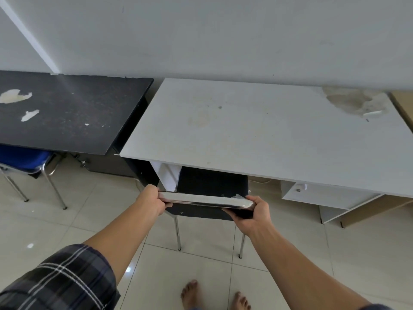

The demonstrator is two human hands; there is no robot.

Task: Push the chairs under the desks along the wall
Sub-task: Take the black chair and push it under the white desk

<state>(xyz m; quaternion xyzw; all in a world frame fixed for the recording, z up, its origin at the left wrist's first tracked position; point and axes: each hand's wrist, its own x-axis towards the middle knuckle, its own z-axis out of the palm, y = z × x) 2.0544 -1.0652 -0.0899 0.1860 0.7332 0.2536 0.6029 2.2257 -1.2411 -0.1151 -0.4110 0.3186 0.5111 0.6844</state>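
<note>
A black chair (pixel 210 184) with chrome legs stands partly under the white desk (pixel 257 135), its seat tucked beneath the front edge. Its chrome top rail runs across in front of me. My left hand (pixel 154 200) grips the rail's left end and my right hand (pixel 254 211) grips its right end. At the left, a blue chair (pixel 24 159) sits mostly under the black desk (pixel 67 113), with only its seat edge and chrome legs showing. Both desks stand against the wall.
The white desk has a small drawer unit (pixel 321 195) under its right side, close to the black chair. A brown desk edge (pixel 402 106) shows at the far right. The floor is pale tile (pixel 67 224). My bare feet (pixel 214 296) stand behind the chair.
</note>
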